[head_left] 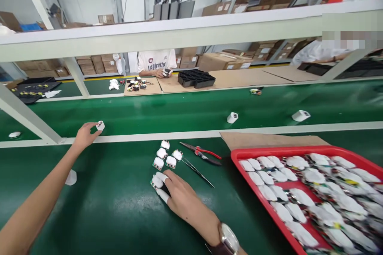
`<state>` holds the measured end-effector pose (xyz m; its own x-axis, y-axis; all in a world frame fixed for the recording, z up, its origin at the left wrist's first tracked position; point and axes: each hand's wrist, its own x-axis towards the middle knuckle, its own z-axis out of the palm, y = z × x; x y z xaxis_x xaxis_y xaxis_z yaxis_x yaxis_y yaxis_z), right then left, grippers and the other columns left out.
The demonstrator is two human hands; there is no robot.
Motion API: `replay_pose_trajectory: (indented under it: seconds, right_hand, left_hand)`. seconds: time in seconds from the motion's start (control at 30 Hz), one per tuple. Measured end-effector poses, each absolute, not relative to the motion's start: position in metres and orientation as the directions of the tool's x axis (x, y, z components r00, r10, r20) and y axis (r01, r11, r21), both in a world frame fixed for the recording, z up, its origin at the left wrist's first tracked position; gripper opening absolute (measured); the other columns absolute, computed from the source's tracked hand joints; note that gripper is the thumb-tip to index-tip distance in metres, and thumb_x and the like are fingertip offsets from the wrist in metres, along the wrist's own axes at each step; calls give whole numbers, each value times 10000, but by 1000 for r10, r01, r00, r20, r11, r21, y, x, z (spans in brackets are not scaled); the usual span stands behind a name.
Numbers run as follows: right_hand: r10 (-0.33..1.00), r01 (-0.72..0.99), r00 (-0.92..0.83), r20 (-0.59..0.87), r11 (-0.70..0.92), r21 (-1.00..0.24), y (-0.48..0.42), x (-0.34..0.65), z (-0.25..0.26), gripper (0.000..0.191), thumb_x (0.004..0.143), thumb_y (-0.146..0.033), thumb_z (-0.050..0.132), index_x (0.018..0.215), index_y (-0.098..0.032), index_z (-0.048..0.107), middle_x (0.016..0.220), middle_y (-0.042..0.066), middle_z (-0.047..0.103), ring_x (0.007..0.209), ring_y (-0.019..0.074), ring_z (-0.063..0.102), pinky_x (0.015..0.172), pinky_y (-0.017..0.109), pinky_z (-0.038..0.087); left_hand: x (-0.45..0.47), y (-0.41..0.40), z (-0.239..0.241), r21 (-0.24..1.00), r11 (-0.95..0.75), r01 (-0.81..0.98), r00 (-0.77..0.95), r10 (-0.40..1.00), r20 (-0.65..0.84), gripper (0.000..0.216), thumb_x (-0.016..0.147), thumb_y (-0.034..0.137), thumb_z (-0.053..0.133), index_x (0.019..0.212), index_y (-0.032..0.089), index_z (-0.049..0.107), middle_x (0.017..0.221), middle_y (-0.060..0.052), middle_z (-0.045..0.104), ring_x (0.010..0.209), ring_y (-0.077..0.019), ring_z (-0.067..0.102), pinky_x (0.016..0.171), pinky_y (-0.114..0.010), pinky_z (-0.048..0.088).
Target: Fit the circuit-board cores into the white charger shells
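My left hand (84, 136) reaches out over the white rail and pinches a small white plastic housing (101, 126) at the edge of the green belt. On the near green table, my right hand (187, 199), with white finger cots and a wristwatch, has its fingertips closed around a small circuit board with a white pad (156, 182). Just beyond it lie several similar padded boards (162, 153) in a loose cluster. To their right are red-and-black pliers (201, 152) and metal tweezers (199, 172). A translucent white piece (71, 177) is partly covered by my left forearm.
A red tray (235, 155) of white-padded boards stands at right, near a cardboard sheet (269, 140). Two white housings (232, 117) (301, 116) sit on the belt (167, 107). A crossbar (191, 28) spans above. Two people work opposite, near a black compartment tray (196, 78).
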<state>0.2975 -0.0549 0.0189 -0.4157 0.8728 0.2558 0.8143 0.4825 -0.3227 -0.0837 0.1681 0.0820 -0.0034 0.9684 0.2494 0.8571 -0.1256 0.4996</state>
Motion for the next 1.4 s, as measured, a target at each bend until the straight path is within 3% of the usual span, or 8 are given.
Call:
replay_pose_trajectory:
  seconds: [0.17, 0.3, 0.47, 0.7, 0.9, 1.03, 1.3, 1.4]
  right_hand:
    - [831, 780, -480, 280, 551, -298, -30, 278, 17, 69, 1016, -219, 639, 1072, -178, 633, 1057, 86, 632, 909, 242, 674, 835, 388, 588]
    - [800, 758, -530, 282, 596, -265, -10, 265, 16, 123, 951, -229, 739, 915, -187, 628, 1055, 81, 608, 877, 224, 651, 742, 346, 584]
    - [764, 732, -595, 249, 643, -225, -8, 253, 18, 51, 945, -171, 706, 918, -165, 663, 1111, 115, 628, 946, 264, 651, 790, 408, 621]
    - [709, 611, -617, 340, 705, -361, -22, 256, 8, 244, 1010, -92, 540, 1227, -194, 590, 1163, 100, 650, 1065, 262, 628, 944, 450, 604]
    - [707, 566, -509, 491, 704, -428, -21, 259, 2, 310, 990, -84, 562, 1277, -200, 545, 1186, 109, 640, 1072, 265, 629, 942, 457, 595]
    - [697, 546, -420, 581, 706, -451, -19, 257, 6, 393, 977, -92, 589, 1351, -201, 534, 1175, 118, 629, 1043, 268, 623, 863, 436, 600]
    - [706, 523, -337, 623, 690, -500, -19, 257, 7, 452, 975, -82, 605, 1400, -202, 510, 1191, 126, 642, 1075, 260, 617, 898, 446, 592]
    - [686, 461, -327, 650, 716, -523, -22, 253, 10, 477, 966, -83, 621, 1411, -203, 495, 1212, 127, 647, 1101, 257, 623, 926, 450, 592]
  left_hand:
    - [-133, 86, 88, 454, -139, 880, 119, 990, 72, 802, 800, 719, 726, 1461, 279, 612, 1512, -124, 606, 1262, -403, 662, 924, -444, 614]
    - [-175, 26, 76, 414, -130, 901, 186, 978, -98, 874, 750, 619, 828, 1527, 330, 553, 1507, -124, 617, 1260, -407, 677, 915, -452, 629]
    - [-149, -6, 50, 476, -218, 852, 243, 970, 9, 445, 928, 469, 700, 1331, 284, 679, 1325, -88, 722, 1203, -332, 703, 1045, -465, 568]
    - [-39, 12, 39, 603, -465, 648, 499, 857, 126, 736, 919, 235, 726, 1583, 331, 422, 1401, -96, 621, 1208, -273, 689, 995, -380, 597]
    - [-12, 22, 9, 676, -451, 583, 451, 872, 192, 769, 895, 304, 800, 1554, 325, 403, 1207, -55, 656, 1042, -239, 689, 942, -395, 590]
    - [-12, 10, -5, 612, -470, 636, 404, 879, 254, 587, 899, 433, 813, 1409, 301, 553, 1111, -48, 645, 1023, -250, 674, 903, -386, 574]
    - [-14, 10, 16, 685, -391, 615, 492, 869, 54, 599, 866, 474, 843, 1377, 308, 579, 1289, -69, 661, 936, -209, 696, 792, -323, 593]
    - [-7, 9, 11, 665, -493, 561, 515, 837, 187, 478, 900, 453, 815, 1288, 262, 613, 1180, -70, 683, 905, -204, 694, 741, -300, 580]
